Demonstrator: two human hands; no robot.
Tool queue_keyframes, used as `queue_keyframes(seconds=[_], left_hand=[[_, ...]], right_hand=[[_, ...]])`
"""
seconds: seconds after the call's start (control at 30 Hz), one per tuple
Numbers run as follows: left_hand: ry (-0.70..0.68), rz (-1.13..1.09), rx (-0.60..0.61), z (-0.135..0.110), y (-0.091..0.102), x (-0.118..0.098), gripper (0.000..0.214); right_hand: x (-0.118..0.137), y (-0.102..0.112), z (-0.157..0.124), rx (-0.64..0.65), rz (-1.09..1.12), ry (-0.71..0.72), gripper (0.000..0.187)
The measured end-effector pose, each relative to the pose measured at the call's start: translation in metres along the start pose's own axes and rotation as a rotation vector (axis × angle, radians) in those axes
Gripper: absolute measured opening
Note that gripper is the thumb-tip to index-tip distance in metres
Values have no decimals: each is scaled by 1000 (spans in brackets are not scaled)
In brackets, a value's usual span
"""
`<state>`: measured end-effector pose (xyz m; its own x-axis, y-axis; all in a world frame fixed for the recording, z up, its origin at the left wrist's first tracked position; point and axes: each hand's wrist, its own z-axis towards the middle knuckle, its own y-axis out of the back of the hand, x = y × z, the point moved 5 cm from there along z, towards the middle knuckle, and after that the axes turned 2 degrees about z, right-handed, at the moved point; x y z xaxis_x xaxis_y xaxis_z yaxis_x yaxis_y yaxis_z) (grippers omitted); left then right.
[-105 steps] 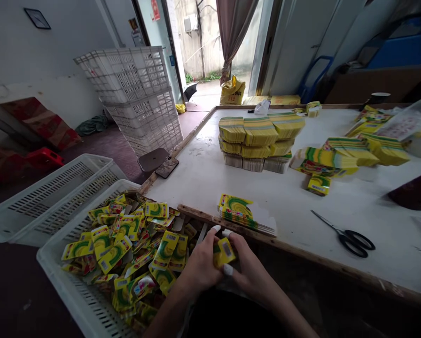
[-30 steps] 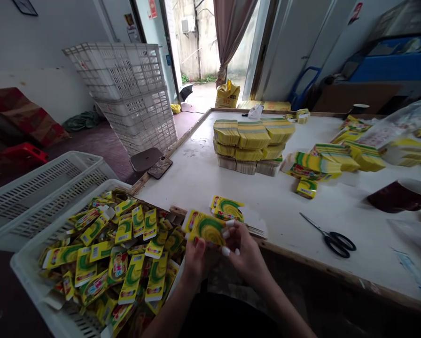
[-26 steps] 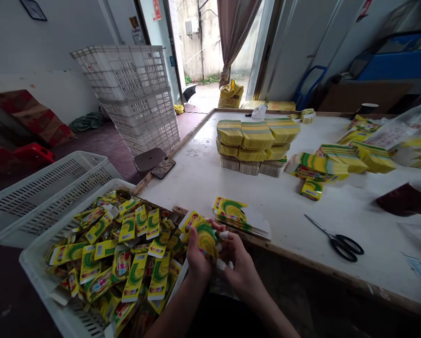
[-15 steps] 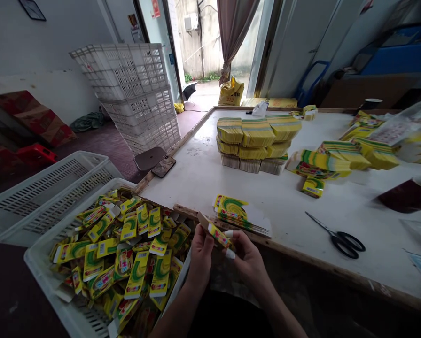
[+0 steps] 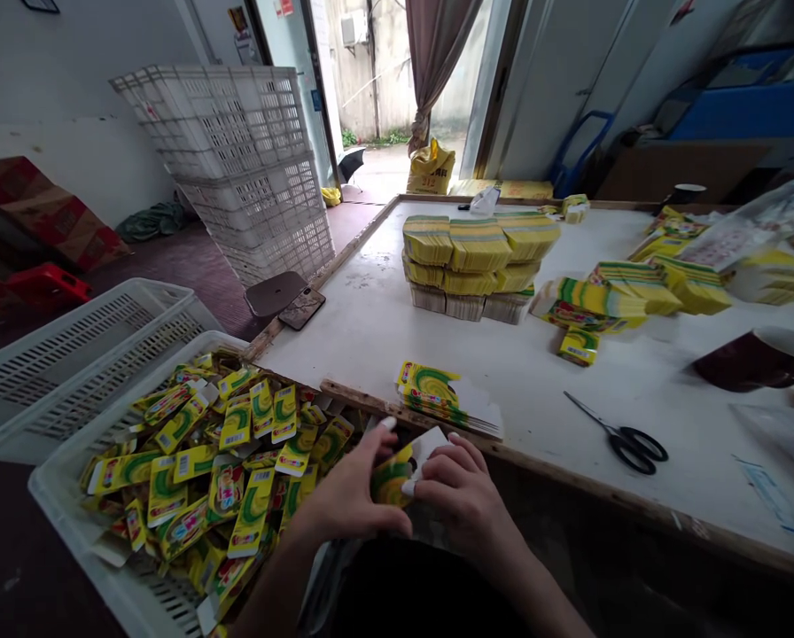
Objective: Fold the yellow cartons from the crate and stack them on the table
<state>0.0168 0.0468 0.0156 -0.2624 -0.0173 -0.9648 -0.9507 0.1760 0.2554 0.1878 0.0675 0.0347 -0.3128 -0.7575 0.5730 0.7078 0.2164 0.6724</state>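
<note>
My right hand [image 5: 460, 487] is closed on a small yellow-and-green cardboard carton [image 5: 392, 476] with white flaps, just off the table's front edge. My left hand [image 5: 347, 492] is beside the carton's left side, thumb and fingers spread apart. White coverings show on some fingertips of both hands. Just beyond, a short stack of flat yellow cartons [image 5: 430, 387] lies on the table edge. To the left, a white plastic crate [image 5: 51, 496] is heaped with folded yellow cartons [image 5: 254, 509].
On the white table [image 5: 363, 341] are bundled carton stacks [image 5: 480, 244], black scissors [image 5: 633, 446], a dark mug [image 5: 735, 361], a phone [image 5: 302, 307] and a single small box [image 5: 578, 346]. Tall white crates [image 5: 244, 142] stand behind on the left.
My left hand has come off the carton and spread its fingers. The carton, in my right hand, has turned so its white flap faces up. The view has shifted slightly.
</note>
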Motion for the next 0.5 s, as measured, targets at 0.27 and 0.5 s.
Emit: queue_keyframes(seconds=[0.27, 0.5], left_hand=[[-58, 184, -165, -4, -50, 7, 71], [-165, 352, -155, -3, -53, 2, 61]], right_hand=[[-36, -26, -17, -284, 775, -669, 63], [-29, -40, -11, -181, 1151, -809, 59]])
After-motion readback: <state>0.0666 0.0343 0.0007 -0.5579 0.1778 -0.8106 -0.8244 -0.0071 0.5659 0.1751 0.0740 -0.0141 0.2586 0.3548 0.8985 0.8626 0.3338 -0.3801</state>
